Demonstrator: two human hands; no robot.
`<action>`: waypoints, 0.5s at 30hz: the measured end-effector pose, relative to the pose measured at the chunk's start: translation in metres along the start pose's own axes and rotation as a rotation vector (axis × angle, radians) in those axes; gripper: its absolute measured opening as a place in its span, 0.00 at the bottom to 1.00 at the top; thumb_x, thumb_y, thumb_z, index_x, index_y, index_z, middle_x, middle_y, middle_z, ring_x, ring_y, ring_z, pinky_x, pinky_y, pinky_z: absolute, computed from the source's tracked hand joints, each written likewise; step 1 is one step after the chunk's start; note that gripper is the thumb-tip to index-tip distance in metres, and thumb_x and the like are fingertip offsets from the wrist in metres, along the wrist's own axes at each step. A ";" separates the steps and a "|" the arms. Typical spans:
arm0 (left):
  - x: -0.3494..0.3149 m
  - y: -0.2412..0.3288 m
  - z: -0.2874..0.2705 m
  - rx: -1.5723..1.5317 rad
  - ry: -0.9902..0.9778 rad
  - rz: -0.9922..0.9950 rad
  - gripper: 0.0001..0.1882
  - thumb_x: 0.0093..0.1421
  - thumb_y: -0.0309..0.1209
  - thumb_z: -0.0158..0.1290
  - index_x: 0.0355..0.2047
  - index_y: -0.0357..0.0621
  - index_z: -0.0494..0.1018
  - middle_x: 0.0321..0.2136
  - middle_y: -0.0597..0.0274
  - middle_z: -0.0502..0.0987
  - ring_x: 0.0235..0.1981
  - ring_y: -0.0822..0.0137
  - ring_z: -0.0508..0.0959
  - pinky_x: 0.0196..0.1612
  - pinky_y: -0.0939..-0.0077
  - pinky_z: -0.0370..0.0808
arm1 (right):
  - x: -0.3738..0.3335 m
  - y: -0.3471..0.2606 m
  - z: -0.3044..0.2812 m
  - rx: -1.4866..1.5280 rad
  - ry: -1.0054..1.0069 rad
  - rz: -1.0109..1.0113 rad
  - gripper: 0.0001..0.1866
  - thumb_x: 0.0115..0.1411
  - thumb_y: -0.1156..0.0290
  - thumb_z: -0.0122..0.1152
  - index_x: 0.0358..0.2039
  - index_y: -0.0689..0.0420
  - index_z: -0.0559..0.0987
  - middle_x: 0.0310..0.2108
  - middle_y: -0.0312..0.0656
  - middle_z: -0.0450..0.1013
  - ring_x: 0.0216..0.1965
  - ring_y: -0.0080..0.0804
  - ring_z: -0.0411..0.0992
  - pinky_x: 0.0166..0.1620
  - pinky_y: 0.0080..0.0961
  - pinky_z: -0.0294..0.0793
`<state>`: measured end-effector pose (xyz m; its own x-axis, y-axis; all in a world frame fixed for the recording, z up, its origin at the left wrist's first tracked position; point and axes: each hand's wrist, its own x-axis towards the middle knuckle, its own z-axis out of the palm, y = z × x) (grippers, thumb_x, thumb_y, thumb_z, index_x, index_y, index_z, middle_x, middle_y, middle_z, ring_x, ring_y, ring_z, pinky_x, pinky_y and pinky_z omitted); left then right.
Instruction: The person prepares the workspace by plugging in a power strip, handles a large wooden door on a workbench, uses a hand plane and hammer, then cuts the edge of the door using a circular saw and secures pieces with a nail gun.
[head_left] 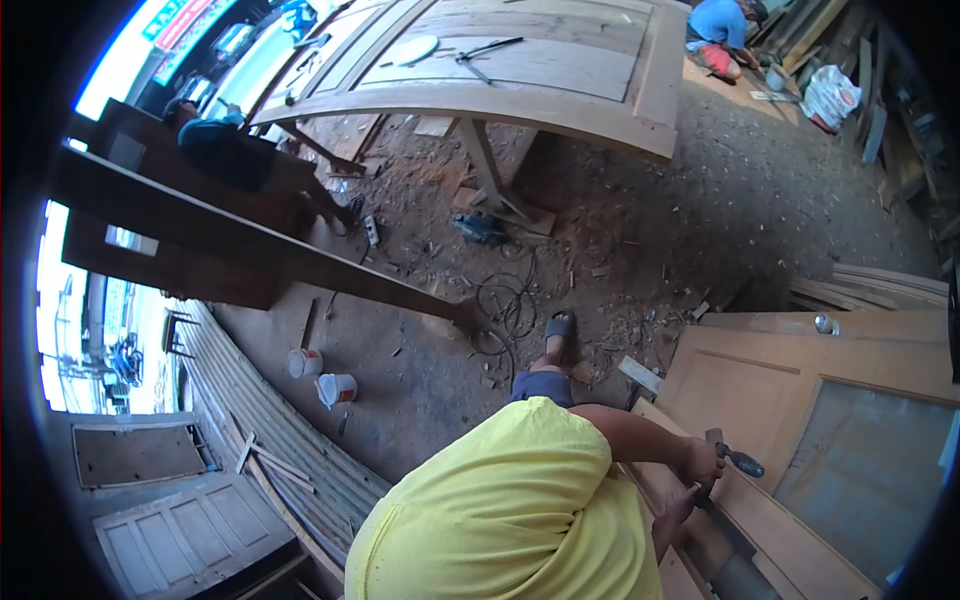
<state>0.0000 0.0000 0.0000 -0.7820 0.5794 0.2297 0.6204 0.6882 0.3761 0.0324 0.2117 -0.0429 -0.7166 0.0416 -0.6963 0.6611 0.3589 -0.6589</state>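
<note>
At the lower right my left hand [703, 464] is closed round a short hand tool [742, 461] with a dark, rounded end; its exact kind is unclear. Just below it, my right hand [676, 510] is close to the left one, its fingers bent together. Whatever those fingers grip is hidden. Both hands are over long wooden boards [775, 530], with a dark gap beside them. Beyond lies a brown wooden door [735, 375] with a large pale panel [860, 450] and a round metal knob [824, 324].
A large panelled door [530, 75] rests on wooden stands at the top. A power tool [478, 228] and a coiled cable [505, 305] lie on the shavings-strewn floor. White buckets [336, 389] stand left. Other people [225, 150] work at upper left and upper right [722, 35].
</note>
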 end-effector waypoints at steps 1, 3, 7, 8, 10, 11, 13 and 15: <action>0.007 0.007 -0.011 -0.035 0.008 -0.064 0.17 0.56 0.50 0.65 0.42 0.58 0.85 0.47 0.64 0.80 0.55 0.58 0.77 0.57 0.57 0.76 | 0.044 0.009 -0.054 0.026 0.042 0.095 0.38 0.74 0.37 0.50 0.63 0.64 0.67 0.58 0.49 0.71 0.57 0.43 0.74 0.64 0.47 0.72; -0.031 -0.012 -0.025 -0.070 -0.063 -0.256 0.19 0.56 0.49 0.65 0.45 0.59 0.85 0.48 0.63 0.80 0.55 0.57 0.76 0.58 0.56 0.76 | 0.060 -0.004 -0.058 0.118 0.052 0.173 0.45 0.70 0.32 0.52 0.67 0.63 0.65 0.64 0.51 0.68 0.60 0.44 0.74 0.63 0.45 0.73; -0.152 -0.043 -0.022 -0.144 -0.184 -0.841 0.23 0.55 0.49 0.65 0.51 0.60 0.83 0.49 0.62 0.81 0.60 0.54 0.75 0.59 0.55 0.76 | 0.083 -0.020 -0.053 0.148 0.065 0.284 0.60 0.61 0.24 0.57 0.73 0.66 0.57 0.68 0.54 0.68 0.65 0.45 0.73 0.64 0.41 0.74; -0.191 -0.040 -0.018 -0.185 -0.219 -1.006 0.23 0.56 0.49 0.65 0.52 0.60 0.83 0.51 0.62 0.81 0.60 0.53 0.75 0.58 0.55 0.76 | 0.089 -0.030 -0.049 0.194 0.044 0.380 0.61 0.60 0.24 0.58 0.73 0.65 0.57 0.69 0.53 0.68 0.63 0.44 0.75 0.63 0.42 0.75; -0.254 -0.043 -0.034 -0.228 -0.256 -1.243 0.23 0.58 0.48 0.63 0.52 0.59 0.82 0.52 0.61 0.81 0.59 0.53 0.77 0.56 0.54 0.78 | 0.091 -0.056 -0.047 0.386 0.047 0.559 0.61 0.58 0.23 0.60 0.73 0.63 0.56 0.69 0.51 0.68 0.59 0.43 0.79 0.61 0.42 0.78; -0.290 -0.033 -0.038 -0.261 -0.245 -1.378 0.22 0.58 0.47 0.62 0.51 0.58 0.83 0.53 0.61 0.81 0.58 0.53 0.78 0.55 0.55 0.79 | 0.083 -0.063 -0.042 0.454 0.141 0.522 0.59 0.59 0.26 0.62 0.73 0.61 0.57 0.69 0.47 0.68 0.57 0.44 0.80 0.61 0.43 0.79; -0.355 -0.005 -0.042 -0.269 -0.139 -1.625 0.18 0.61 0.43 0.59 0.48 0.53 0.85 0.51 0.58 0.85 0.57 0.54 0.81 0.53 0.56 0.81 | 0.086 -0.069 -0.042 0.466 0.130 0.595 0.58 0.59 0.27 0.63 0.72 0.61 0.57 0.70 0.45 0.68 0.57 0.44 0.80 0.59 0.44 0.80; -0.401 0.029 -0.049 -0.428 -0.049 -1.908 0.19 0.62 0.41 0.58 0.50 0.51 0.85 0.54 0.56 0.84 0.60 0.50 0.80 0.57 0.54 0.80 | 0.110 -0.056 -0.069 0.536 0.103 0.597 0.44 0.65 0.35 0.61 0.68 0.56 0.68 0.62 0.44 0.75 0.52 0.47 0.82 0.55 0.43 0.82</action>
<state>0.3287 -0.2339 -0.0374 -0.2946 -0.6583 -0.6927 -0.9556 0.1964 0.2198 -0.0989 0.2610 -0.0632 -0.2087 0.1803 -0.9612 0.9366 -0.2460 -0.2495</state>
